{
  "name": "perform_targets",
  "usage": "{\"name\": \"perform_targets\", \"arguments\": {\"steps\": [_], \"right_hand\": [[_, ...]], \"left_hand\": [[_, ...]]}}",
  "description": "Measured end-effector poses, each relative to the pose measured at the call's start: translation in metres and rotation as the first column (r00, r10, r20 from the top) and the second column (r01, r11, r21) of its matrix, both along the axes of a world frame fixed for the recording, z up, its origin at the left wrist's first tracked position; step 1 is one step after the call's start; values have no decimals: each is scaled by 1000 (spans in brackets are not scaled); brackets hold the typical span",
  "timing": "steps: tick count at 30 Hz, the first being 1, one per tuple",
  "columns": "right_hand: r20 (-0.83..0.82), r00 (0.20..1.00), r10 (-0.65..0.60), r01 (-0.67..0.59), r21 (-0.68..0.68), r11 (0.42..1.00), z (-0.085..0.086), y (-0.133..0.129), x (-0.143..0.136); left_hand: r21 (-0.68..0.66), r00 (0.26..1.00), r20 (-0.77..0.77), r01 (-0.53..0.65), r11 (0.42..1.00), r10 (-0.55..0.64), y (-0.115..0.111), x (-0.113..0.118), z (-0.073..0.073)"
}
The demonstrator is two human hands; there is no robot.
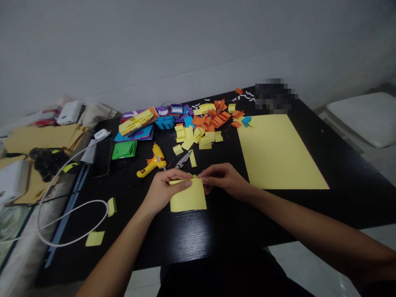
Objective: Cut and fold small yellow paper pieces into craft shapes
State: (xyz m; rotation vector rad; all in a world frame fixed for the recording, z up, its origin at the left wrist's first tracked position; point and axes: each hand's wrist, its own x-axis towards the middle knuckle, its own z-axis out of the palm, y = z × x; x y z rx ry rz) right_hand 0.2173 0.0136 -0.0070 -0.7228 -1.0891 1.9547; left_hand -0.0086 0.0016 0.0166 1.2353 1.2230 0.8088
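Observation:
Between my two hands is a yellow sheet of paper [188, 199], held up over the near part of the black table. My left hand [165, 185] pinches its upper left edge, thumb in front and fingers behind. At the upper right corner, my right hand [221, 177] has thumb and fingertips closed on the same paper. A small yellow piece shows at the top edge between the fingertips. Just beyond my hands lie a pair of scissors [183, 159], a yellow strip [193, 158] and a yellow hot glue gun [154, 161].
Folded yellow pieces [198, 138] and orange pieces [213, 119] are heaped at the back. A large yellow sheet [280, 152] lies to the right. Green folded paper [124, 150], a phone [103, 157] and a looping white cable [107, 206] are on the left. A white stool [365, 117] stands at right.

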Motion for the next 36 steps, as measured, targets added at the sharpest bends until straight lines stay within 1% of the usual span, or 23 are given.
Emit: {"name": "perform_targets", "arguments": {"steps": [12,17,22,27,30,36], "right_hand": [[22,1000,-7,7,18,1000,-1,0,1],[10,999,-34,34,8,999,0,0,1],[144,989,-42,29,90,995,-2,-5,-2],[253,963,-90,46,174,984,-2,-8,-3],[265,954,-143,88,209,974,-1,-5,-1],[266,929,-256,187,259,948,1,0,2]], "left_hand": [[11,999,-31,-14,1000,14,1,3,1],[13,998,-53,-30,999,31,2,1,0],[34,997,-77,-24,999,27,1,4,1],[53,994,-103,-18,998,23,0,8,2],[63,995,-76,-61,996,65,2,2,2],[140,974,43,-227,964,224,12,-9,2]]}}
